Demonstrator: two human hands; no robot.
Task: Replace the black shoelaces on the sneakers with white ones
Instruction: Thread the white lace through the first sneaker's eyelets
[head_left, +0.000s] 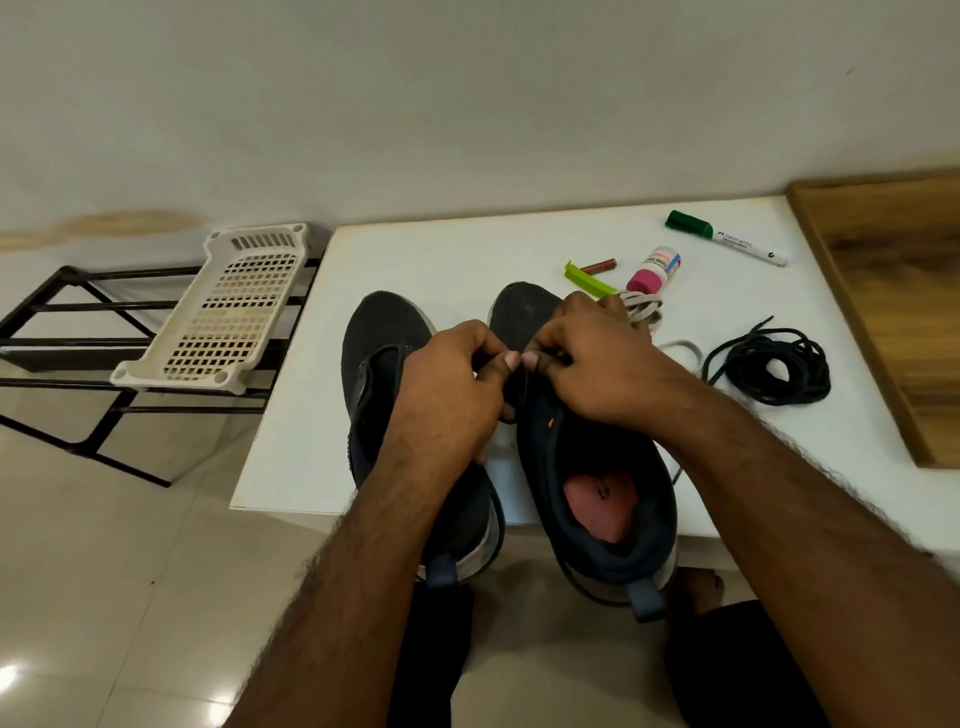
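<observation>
Two dark sneakers stand side by side on a white table (415, 249), toes pointing away from me: the left sneaker (374, 343) and the right sneaker (597, 499), whose pink insole shows. My left hand (452, 384) and my right hand (592, 364) meet over the right sneaker's eyelet area, fingertips pinched together on the tongue or a lace end; what lies between them is hidden. A coil of black shoelaces (769, 369) lies on the table to the right. White shoelaces (644, 312) lie just beyond my right hand.
At the table's back right lie a green marker (727, 239), a small pink-capped bottle (653, 270), a green clip (584, 278) and a brown battery (597, 266). A wooden board (893, 291) borders the table on the right. A white perforated tray (228, 312) rests on a black rack at the left.
</observation>
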